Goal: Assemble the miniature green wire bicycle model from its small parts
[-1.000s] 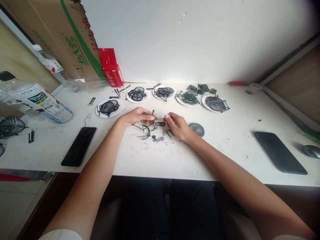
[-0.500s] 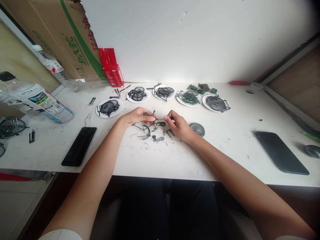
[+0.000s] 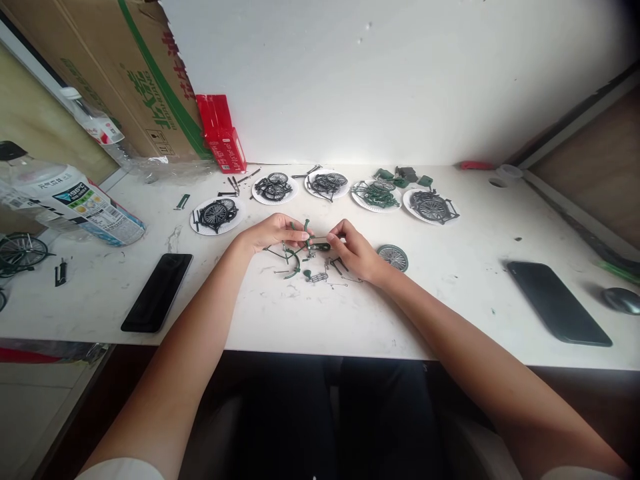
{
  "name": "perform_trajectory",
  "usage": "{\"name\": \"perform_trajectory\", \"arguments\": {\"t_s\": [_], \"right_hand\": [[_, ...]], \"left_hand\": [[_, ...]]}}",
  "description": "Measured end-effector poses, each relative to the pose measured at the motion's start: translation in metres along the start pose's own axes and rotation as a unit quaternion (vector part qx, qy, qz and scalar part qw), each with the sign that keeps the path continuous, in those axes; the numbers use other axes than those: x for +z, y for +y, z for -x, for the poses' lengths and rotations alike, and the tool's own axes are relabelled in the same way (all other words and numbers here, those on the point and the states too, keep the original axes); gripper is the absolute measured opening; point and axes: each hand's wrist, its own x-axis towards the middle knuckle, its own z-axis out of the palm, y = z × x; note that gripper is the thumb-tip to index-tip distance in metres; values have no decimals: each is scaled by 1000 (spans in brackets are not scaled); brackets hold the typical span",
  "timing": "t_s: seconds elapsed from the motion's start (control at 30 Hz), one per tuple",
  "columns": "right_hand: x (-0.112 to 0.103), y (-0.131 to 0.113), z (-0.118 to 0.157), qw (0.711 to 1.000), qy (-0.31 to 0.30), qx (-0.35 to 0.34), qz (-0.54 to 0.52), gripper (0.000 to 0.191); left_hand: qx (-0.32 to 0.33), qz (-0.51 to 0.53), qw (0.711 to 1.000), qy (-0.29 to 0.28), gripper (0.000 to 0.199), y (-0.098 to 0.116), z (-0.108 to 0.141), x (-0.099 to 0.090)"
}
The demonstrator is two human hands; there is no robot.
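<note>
Head view: the person's left hand (image 3: 281, 232) is over the middle of the white table (image 3: 320, 320), thumb and fingers pinching a green curved part (image 3: 307, 227), which stands roughly upright at the fingertips. The right hand (image 3: 354, 250) faces it from the other side, thumb and forefinger pressed together on the end of a thin rod (image 3: 320, 238). The rod spans the gap between the hands; whether its far end touches the green part cannot be told. Loose on the table just below the hands: a green curved fender (image 3: 296, 269), a small rack (image 3: 319, 277) and fine wire pieces. A spoked wheel (image 3: 393, 258) lies flat, near the right wrist. Behind the hands, five white paper plates hold model-bicycle parts. Black phone (image 3: 157, 292) beside the left forearm.
</note>
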Motion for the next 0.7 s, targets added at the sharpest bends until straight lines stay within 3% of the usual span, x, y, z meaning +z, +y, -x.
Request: {"name": "perform_trajectory", "arguments": {"t_s": [0.7], "right_hand": [[-5, -7, 0, 1000, -23, -7, 18, 39]], "left_hand": [[20, -40, 999, -24, 50, 5, 4, -5]]}}
